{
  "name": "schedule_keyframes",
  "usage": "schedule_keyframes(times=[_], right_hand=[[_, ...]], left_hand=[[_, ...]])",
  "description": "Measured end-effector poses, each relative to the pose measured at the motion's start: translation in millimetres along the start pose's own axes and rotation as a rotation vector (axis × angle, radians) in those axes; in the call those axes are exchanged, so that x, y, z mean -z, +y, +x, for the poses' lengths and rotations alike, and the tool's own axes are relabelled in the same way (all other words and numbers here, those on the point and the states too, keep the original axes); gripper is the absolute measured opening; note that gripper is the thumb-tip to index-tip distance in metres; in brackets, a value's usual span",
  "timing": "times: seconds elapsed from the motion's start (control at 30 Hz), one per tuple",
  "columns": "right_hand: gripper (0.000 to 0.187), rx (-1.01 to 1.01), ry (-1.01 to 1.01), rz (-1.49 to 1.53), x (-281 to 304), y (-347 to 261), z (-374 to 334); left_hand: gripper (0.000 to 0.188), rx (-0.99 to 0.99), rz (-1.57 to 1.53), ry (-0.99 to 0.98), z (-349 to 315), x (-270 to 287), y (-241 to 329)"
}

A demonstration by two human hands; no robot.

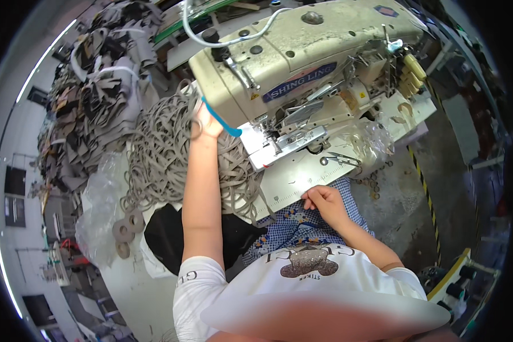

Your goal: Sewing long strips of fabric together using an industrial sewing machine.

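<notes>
Grey bands point(159, 139) lie in a loose tangle left of centre in the frame, on the worktop point(288, 181), up against the sewing machine point(256, 62). Placement presumably deliberate: a heap there is within easy reach of my left side.

Left grip point(210, 123): arm straight, at the heap's upper right edge, just beside the machine's end and its blue strip point(219, 118). One loop shows at the wrist. Fingers poorly visible; cannot tell whether they are parted or clamped on a band.

Right grip point(326, 204): fingers curled together at the worktop's front edge, lower right of centre, above my checked cloth point(288, 228). Nothing visible in it. Probably resting there to stay clear of the needle area.

Scissors point(341, 160) lie flat right of centre, near the right grip, likely kept there for quick pick-up. Tape rolls point(123, 231) sit lower left of the heap, beside black fabric point(164, 236); apparently spare stock set aside, out of the way.
</notes>
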State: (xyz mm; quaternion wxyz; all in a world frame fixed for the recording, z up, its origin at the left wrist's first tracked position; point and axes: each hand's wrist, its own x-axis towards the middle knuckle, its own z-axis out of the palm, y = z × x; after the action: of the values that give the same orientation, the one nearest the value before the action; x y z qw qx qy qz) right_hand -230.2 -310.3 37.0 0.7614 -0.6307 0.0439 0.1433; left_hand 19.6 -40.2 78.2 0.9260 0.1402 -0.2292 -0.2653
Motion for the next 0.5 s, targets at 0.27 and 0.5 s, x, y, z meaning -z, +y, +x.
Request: schedule_keyframes(times=[0.27,0.5], right_hand=[[0.024,-0.052,-0.057,0.014,2,23,-20],[0.022,-0.038,-0.075,-0.015,5,29,-26]], left_hand=[[0.027,-0.181,0.287,0.527,29,-28,11],[0.024,-0.311,0.535,0.874,47,-42,9]])
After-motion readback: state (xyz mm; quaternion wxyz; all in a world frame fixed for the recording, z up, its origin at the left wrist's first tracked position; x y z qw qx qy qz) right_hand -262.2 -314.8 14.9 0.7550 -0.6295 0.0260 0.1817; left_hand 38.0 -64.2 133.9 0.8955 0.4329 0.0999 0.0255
